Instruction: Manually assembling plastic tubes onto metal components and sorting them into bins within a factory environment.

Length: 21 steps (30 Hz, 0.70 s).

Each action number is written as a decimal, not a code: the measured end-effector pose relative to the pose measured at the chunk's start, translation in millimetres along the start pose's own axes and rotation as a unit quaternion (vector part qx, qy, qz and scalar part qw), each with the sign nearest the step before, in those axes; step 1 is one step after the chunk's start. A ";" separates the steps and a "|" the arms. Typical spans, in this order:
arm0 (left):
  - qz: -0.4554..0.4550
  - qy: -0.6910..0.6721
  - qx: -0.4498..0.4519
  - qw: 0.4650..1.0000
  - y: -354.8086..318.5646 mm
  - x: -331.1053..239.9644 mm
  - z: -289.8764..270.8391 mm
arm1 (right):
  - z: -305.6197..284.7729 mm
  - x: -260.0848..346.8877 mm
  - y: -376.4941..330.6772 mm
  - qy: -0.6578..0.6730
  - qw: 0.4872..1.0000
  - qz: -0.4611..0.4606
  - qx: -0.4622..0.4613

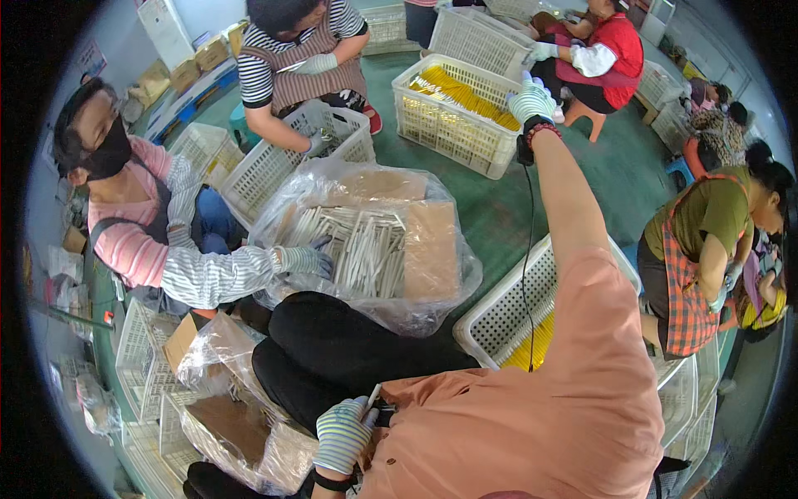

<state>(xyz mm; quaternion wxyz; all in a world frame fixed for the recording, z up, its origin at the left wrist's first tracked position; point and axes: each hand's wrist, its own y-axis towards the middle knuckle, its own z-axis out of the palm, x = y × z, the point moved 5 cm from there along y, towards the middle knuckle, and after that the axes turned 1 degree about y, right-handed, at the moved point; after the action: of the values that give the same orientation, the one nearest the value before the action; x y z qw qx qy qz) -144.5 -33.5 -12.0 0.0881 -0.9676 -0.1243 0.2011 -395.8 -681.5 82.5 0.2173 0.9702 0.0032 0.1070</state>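
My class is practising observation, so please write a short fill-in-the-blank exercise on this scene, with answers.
The left hand, in a glove patterned with ____, holds a white stick.
The right hand is by a plastic crate of mostly ____ sticks.
A red beaded bracelet circles the camera wearer's ____ wrist.
The co-worker in red sits on an orange ____.

Missing words: stripes; yellow; right; stool.

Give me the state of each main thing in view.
Left hand: closed on white stick
Right hand: outstretched, grip unclear
Plastic-lined carton: open, holding white sticks
Crate by right hand: open-topped, holding yellow sticks
Crate under right arm: open-topped, partly hidden
Lower-left carton: open
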 end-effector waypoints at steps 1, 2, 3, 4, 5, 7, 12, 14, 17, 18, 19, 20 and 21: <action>0.003 -0.027 -0.007 1.000 0.6 -1.9 -3.5 | -2.6 0.1 0.8 -0.005 1.000 -0.003 -0.020; 0.006 -0.054 -0.014 0.998 1.3 -4.6 -7.3 | -4.1 0.4 3.6 -0.006 1.000 -0.007 -0.020; -0.028 -0.102 -0.008 0.994 0.2 -4.8 -10.7 | -6.1 0.8 7.2 -0.010 1.000 -0.011 -0.023; -0.033 -0.105 -0.010 0.994 -0.4 -7.5 -12.9 | -8.8 7.1 7.9 -0.014 1.000 -0.016 -0.023; -0.064 -0.163 -0.029 0.984 -1.2 -6.8 -15.3 | -11.1 12.0 8.9 -0.022 1.000 -0.013 -0.015; -0.090 -0.209 -0.051 0.972 -0.7 -3.5 -13.9 | -18.3 14.6 12.0 -0.026 0.999 -0.019 -0.028; -0.029 -0.048 0.014 0.998 4.7 -9.5 -4.3 | -37.1 10.6 20.2 -0.046 0.996 -0.023 -0.069; -0.029 -0.042 0.008 0.999 4.4 -9.8 -5.2 | -52.9 -0.6 28.6 -0.067 0.993 -0.019 -0.099; -0.027 -0.055 -0.045 0.997 -1.5 -3.4 -14.4 | -64.4 0.1 39.8 -0.070 0.984 -0.046 -0.155; -0.025 -0.065 -0.086 0.994 -5.9 1.3 -17.8 | -65.6 8.2 40.3 -0.071 0.983 -0.056 -0.161; -0.045 -0.078 -0.087 0.992 -8.3 4.2 -25.0 | -67.7 14.0 44.4 -0.070 0.972 -0.092 -0.205; -0.050 -0.088 -0.089 0.991 -9.8 9.1 -33.8 | -75.4 28.9 42.3 -0.087 0.984 -0.052 -0.147; -0.024 -0.099 -0.145 0.984 -7.7 14.9 -39.2 | -87.7 30.8 44.5 -0.071 0.986 -0.085 -0.126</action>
<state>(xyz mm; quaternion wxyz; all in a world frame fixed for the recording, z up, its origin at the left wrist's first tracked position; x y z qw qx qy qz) -116.7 -26.7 19.7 -0.0609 -0.9422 -0.1832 0.2738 -385.8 -683.3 185.1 0.3463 0.9362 0.0567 0.0190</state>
